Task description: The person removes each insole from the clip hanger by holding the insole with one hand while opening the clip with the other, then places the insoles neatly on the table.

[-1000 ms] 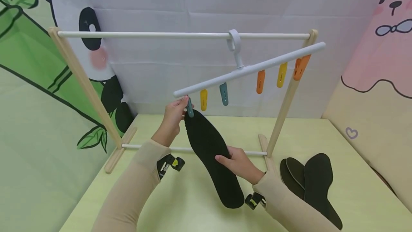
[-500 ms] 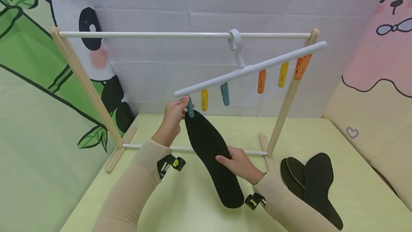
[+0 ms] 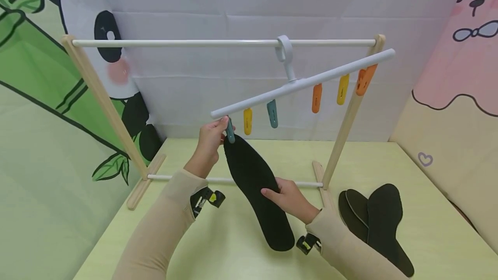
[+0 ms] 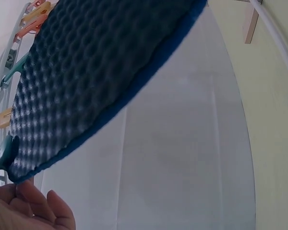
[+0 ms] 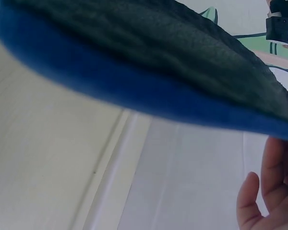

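A long black insole (image 3: 250,172) slants down in front of the rack, narrow end up. My right hand (image 3: 292,198) grips its middle, thumb on the near face. At the insole's upper tip sits a blue-grey clothespin (image 3: 230,131), the lowest on the tilted white clip hanger (image 3: 299,84). My left hand (image 3: 209,144) pinches this clothespin; some of its fingers are hidden behind. In the left wrist view the clothespin (image 4: 7,152) overlaps the tip of the insole (image 4: 91,72), whose face there is dimpled and edge blue. The right wrist view shows the insole (image 5: 158,57) close up.
The hanger's hook hangs on the top bar (image 3: 175,43) of a wooden-legged rack. Yellow, blue-grey and orange clothespins (image 3: 317,98) hang along the hanger. More black insoles (image 3: 385,215) lie overlapping on the table (image 3: 218,254) at right. A low white bar (image 3: 157,177) joins the rack's feet.
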The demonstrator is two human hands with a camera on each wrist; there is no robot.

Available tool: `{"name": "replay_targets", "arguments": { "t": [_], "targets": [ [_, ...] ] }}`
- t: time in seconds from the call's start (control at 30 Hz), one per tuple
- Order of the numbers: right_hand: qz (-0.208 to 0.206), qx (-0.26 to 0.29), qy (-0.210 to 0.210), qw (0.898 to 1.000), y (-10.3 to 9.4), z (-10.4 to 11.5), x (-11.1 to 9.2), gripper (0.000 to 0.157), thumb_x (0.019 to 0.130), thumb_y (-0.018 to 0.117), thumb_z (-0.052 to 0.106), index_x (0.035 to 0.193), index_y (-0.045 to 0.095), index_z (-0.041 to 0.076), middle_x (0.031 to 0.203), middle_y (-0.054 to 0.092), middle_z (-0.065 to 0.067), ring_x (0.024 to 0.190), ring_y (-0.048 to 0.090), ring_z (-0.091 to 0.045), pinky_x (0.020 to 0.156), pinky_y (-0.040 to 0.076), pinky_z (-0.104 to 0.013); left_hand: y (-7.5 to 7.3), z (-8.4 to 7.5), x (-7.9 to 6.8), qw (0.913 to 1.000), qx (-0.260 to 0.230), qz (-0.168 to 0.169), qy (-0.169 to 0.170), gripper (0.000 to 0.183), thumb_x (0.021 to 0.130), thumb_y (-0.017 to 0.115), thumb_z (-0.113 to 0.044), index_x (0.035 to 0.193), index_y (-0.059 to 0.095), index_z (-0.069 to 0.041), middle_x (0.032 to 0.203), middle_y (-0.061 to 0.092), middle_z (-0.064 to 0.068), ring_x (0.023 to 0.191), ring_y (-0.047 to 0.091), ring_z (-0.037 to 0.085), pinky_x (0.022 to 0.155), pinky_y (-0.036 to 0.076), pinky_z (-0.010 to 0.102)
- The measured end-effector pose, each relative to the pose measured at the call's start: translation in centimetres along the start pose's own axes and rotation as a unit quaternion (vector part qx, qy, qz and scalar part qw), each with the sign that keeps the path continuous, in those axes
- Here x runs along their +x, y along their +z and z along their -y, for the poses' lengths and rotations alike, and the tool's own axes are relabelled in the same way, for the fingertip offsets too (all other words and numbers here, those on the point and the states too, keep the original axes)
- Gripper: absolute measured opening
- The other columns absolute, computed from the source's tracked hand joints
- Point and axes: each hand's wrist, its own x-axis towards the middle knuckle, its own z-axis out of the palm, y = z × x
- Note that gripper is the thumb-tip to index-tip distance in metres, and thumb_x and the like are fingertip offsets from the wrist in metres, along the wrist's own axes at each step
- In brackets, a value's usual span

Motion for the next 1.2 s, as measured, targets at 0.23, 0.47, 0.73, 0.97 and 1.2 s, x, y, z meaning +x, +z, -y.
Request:
{"name": "replay_targets", "arguments": {
  "t": [0.23,0.47,0.73,0.97,1.2],
  "targets": [
    [0.000,0.004,0.004,1.000,-0.01,-0.07,-0.07,0.026,0.097,0.060,0.012,0.111,0.062,-0.010,0.105,0.069,-0.023,0.094,0.069,-0.033,0.078,0.056,-0.035,0.17,0.02,-0.15,0.9999,-0.011,-0.001,0.001,0.033,0.101,0.053,-0.024,0.100,0.067,0.006,0.070,0.063,-0.007,0.058,0.040,0.010,0.063,0.036,0.023],
    [-0.002,0.004,0.003,1.000,0.09,-0.26,-0.04,0.026,0.097,0.060,0.012,0.111,0.063,-0.010,0.106,0.069,-0.024,0.095,0.069,-0.033,0.079,0.056,-0.036,0.34,0.00,-0.25,0.9999,-0.016,-0.002,-0.001,0.034,0.101,0.053,-0.024,0.105,0.066,0.007,0.067,0.062,-0.011,0.059,0.039,0.010,0.064,0.034,0.024],
    [-0.001,0.008,-0.001,1.000,0.22,-0.46,-0.02,0.028,0.097,0.060,0.012,0.114,0.062,-0.010,0.108,0.068,-0.024,0.095,0.069,-0.033,0.078,0.056,-0.035,0.40,0.07,-0.36,0.9998,-0.018,-0.002,0.003,0.035,0.101,0.053,-0.023,0.107,0.066,0.009,0.070,0.062,-0.011,0.068,0.037,0.012,0.068,0.030,0.025],
    [-0.001,0.001,0.000,1.000,0.06,-0.38,0.01,0.028,0.097,0.059,0.012,0.114,0.061,-0.010,0.107,0.069,-0.024,0.094,0.069,-0.034,0.077,0.057,-0.034,0.42,-0.01,-0.45,0.9999,-0.011,-0.001,0.004,0.037,0.101,0.053,-0.023,0.112,0.064,0.011,0.075,0.065,-0.007,0.068,0.037,0.012,0.069,0.031,0.025],
    [-0.005,-0.005,-0.002,1.000,0.20,-0.65,-0.03,0.028,0.097,0.059,0.012,0.113,0.061,-0.011,0.105,0.069,-0.025,0.093,0.070,-0.034,0.077,0.057,-0.036,0.46,0.09,-0.46,0.9999,-0.011,0.000,-0.004,0.038,0.101,0.053,-0.022,0.116,0.062,0.012,0.071,0.063,-0.010,0.064,0.036,0.011,0.068,0.031,0.025]
  ]
}}
